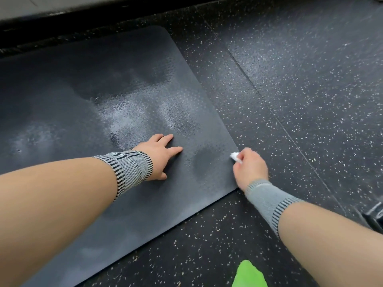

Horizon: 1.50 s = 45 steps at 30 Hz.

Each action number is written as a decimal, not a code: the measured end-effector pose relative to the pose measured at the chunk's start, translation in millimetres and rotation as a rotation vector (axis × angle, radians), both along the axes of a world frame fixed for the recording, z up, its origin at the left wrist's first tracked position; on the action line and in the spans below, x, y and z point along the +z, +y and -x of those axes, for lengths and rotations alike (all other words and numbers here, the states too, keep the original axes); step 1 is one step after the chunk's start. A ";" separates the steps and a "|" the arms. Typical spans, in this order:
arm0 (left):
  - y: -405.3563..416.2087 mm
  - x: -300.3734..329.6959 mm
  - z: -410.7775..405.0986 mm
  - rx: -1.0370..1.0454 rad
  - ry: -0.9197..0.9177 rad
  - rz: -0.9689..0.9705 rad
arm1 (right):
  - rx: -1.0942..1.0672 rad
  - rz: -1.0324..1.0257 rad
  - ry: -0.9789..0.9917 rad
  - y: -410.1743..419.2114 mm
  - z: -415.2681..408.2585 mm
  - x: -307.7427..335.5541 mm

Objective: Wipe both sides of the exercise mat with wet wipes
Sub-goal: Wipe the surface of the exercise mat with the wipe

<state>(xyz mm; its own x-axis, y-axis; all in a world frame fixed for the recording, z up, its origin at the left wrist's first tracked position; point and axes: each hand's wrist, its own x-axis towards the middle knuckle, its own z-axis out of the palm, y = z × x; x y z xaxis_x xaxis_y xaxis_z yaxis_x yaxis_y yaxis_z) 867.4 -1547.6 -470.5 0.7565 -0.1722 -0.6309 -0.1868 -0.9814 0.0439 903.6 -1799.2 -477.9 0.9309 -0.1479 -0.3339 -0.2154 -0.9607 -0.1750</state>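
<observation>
A dark grey exercise mat lies flat on the speckled floor, with wet shiny patches across its middle. My left hand rests flat on the mat near its right end, fingers straight. My right hand grips a small white wet wipe and holds it at the mat's right edge, close to the near right corner. Only a small bunch of the wipe shows past my fingers. Both wrists wear grey knitted bands.
Black rubber floor with white flecks surrounds the mat on the right and front. A black raised ledge runs along the far side. A bright green object sits at the bottom edge. A dark metal piece shows at the right edge.
</observation>
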 end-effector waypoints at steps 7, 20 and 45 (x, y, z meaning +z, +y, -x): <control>0.0 4.7 -1.8 0.001 0.008 0.007 | 0.467 -0.099 0.063 41.4 19.8 -6.5; -1.5 7.6 -0.9 0.004 0.000 0.006 | 0.387 -0.100 0.029 49.4 -3.2 -2.8; -0.6 8.6 -2.0 -0.013 -0.009 0.021 | 0.311 -0.129 -0.017 62.4 -28.5 -8.4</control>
<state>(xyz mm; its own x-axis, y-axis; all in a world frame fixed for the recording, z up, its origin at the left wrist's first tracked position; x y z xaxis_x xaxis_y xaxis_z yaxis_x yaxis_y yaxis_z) 869.3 -1548.2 -461.9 0.7594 -0.1954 -0.6206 -0.2004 -0.9777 0.0626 932.2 -1736.8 -486.3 0.9306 0.1865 -0.3151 0.0887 -0.9498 -0.3000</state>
